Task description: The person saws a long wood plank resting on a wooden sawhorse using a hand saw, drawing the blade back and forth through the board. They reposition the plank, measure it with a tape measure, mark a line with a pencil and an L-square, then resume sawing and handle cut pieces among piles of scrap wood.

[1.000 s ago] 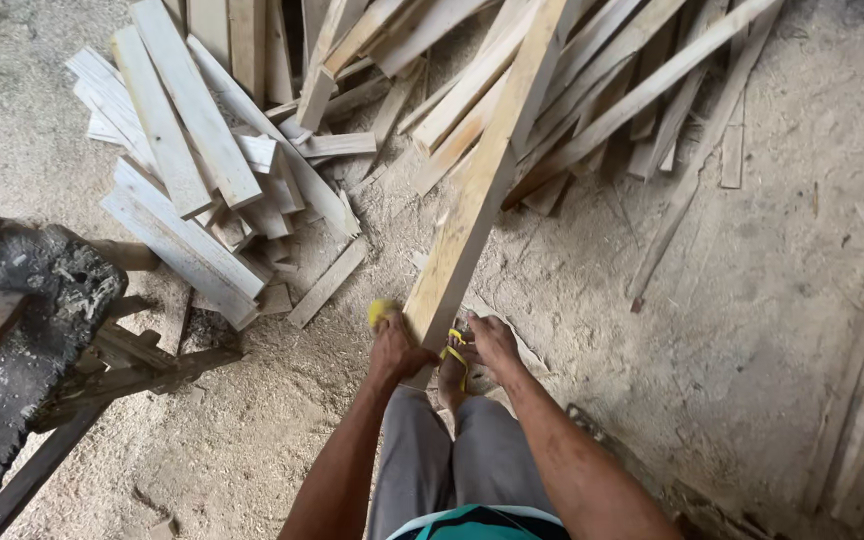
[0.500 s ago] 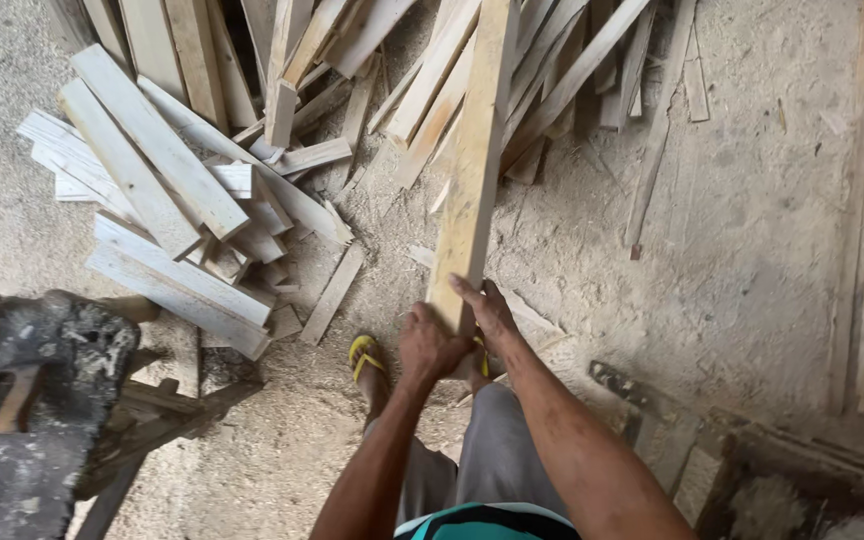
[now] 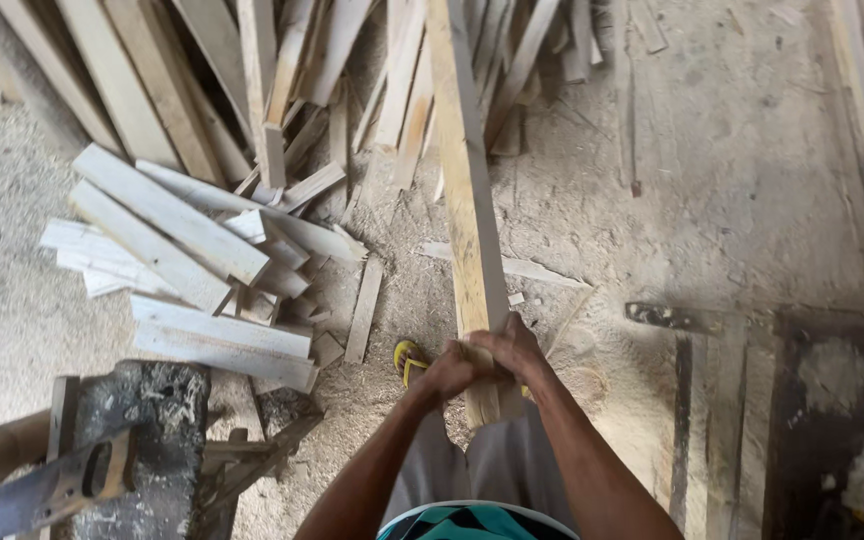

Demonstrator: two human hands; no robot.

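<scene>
— What do we have underfoot?

— We stand on a sawdust floor [image 3: 712, 190], with a pile of cut boards [image 3: 192, 240] to our left and more planks leaning at the top.

— And what do we hold?

— A long pale plank [image 3: 467, 190], running from the pile down to our waist. Our left hand [image 3: 449, 372] and right hand [image 3: 512, 348] touch each other at its near end, fingers wrapped tight around the wood.

— Anything smaller?

— A handsaw [image 3: 62, 485] rests on the dark block lower left; a yellow sandal [image 3: 410, 358] shows just beside our left hand.

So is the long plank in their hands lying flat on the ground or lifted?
Lifted at the near end: both hands, left and right, grip the plank.
</scene>
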